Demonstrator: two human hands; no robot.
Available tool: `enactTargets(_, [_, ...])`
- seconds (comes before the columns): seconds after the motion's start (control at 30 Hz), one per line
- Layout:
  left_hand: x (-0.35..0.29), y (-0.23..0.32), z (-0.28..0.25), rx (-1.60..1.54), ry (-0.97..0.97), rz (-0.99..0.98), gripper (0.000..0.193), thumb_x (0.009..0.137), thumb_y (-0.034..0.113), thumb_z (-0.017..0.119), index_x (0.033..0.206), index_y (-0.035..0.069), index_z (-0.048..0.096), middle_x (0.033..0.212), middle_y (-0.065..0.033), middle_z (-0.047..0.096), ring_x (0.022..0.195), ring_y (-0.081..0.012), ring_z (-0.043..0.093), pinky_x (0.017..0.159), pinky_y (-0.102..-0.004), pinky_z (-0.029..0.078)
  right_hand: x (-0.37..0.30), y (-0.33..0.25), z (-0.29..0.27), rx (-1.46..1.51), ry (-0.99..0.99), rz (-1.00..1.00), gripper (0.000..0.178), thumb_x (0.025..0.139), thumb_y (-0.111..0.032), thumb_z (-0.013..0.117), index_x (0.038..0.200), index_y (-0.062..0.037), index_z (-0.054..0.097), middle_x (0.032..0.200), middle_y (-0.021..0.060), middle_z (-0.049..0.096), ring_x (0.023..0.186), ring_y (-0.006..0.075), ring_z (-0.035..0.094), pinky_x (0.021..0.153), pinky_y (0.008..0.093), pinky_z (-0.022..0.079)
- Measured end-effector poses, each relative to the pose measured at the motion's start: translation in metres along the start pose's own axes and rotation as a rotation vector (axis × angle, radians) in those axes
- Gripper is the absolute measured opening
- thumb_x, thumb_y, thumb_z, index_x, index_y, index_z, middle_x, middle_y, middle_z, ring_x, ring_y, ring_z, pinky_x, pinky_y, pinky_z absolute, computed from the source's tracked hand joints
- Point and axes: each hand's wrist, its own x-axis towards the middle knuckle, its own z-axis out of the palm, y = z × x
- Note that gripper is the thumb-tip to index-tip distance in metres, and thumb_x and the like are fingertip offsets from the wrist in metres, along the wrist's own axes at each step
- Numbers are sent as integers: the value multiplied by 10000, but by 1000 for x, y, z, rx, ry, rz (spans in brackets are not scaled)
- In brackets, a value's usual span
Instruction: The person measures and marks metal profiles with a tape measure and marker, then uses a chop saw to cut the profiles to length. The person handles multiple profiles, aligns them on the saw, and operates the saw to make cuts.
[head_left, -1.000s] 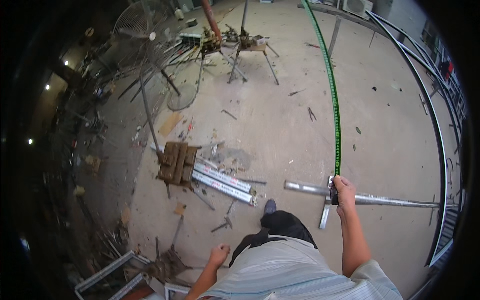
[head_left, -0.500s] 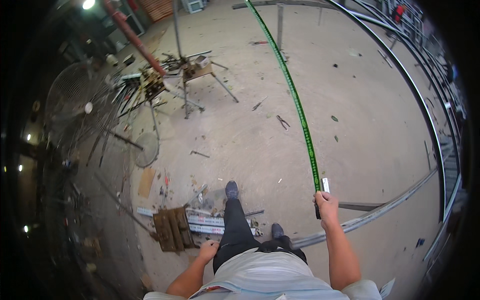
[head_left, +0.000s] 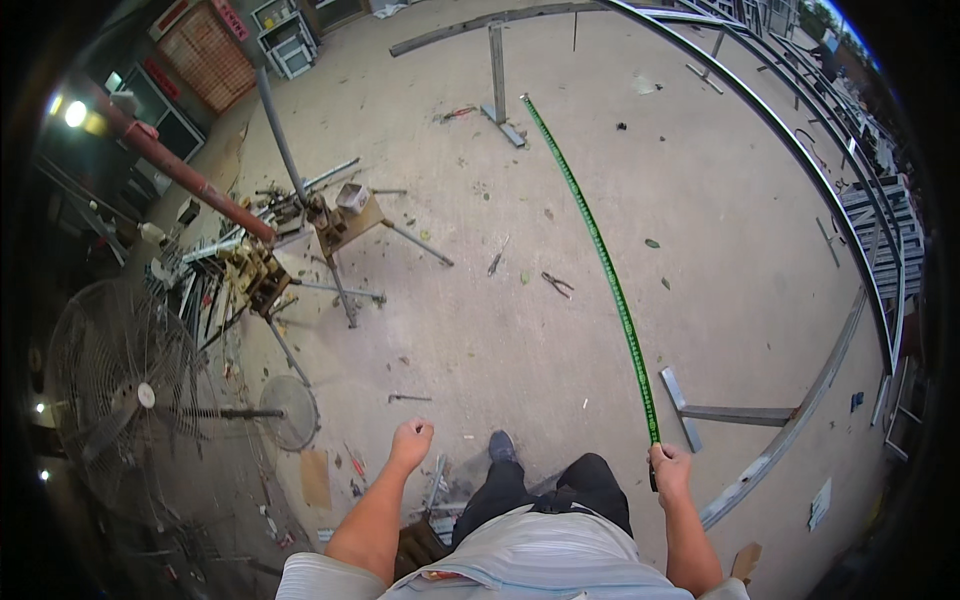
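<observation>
A grey-beige concrete floor spreads across the workshop, specked with dirt and small green leaves. At the upper left, a dim wall carries an orange-brown lattice panel with a red banner at its upper right edge; pale-framed window units stand just beside it. A bright lamp glows near a slanting red pipe. A large pedestal fan with a round base occupies the darker left side. Blue sky shows at the upper right corner.
</observation>
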Motion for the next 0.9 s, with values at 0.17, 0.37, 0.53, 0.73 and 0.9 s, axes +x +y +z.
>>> enactTargets(0.17, [47,31,-2,241,-85,90,350,964,341,635,1081,56,802,967,-247,774,930,-389,767,846,-461,586,36,-30,45,-58,56,-76,281,983,-215,711,858,34,748,687,-16,597,630,97,528,569,324,410])
enactTargets(0.37, [84,89,27,314,-314,92,367,962,348,623,1093,51,793,1033,-237,778,964,-417,757,875,-468,577,125,-116,108,-75,1,-68,318,977,-256,717,854,35,746,669,-10,590,639,105,533,577,347,426])
enactTargets(0.53, [154,78,-4,103,-159,-110,365,972,331,633,1067,9,777,958,-171,790,854,-294,750,805,-418,578,246,-227,169,-133,-81,-226,315,992,-244,709,786,-6,721,665,-42,587,588,73,492,527,313,350])
enactTargets(0.73, [231,200,-66,-376,129,-335,293,1031,281,641,1116,18,736,974,-77,765,829,-149,704,726,-306,559,346,-421,231,-187,-147,-342,335,994,-264,717,802,10,723,678,-37,588,618,82,496,552,319,368])
enactTargets(0.9, [316,260,-74,-418,81,-336,276,1042,263,646,1153,23,727,997,-71,762,862,-156,714,748,-294,569,390,-533,311,-174,-192,-458,327,1001,-277,715,874,22,746,657,-10,581,617,99,513,559,342,406])
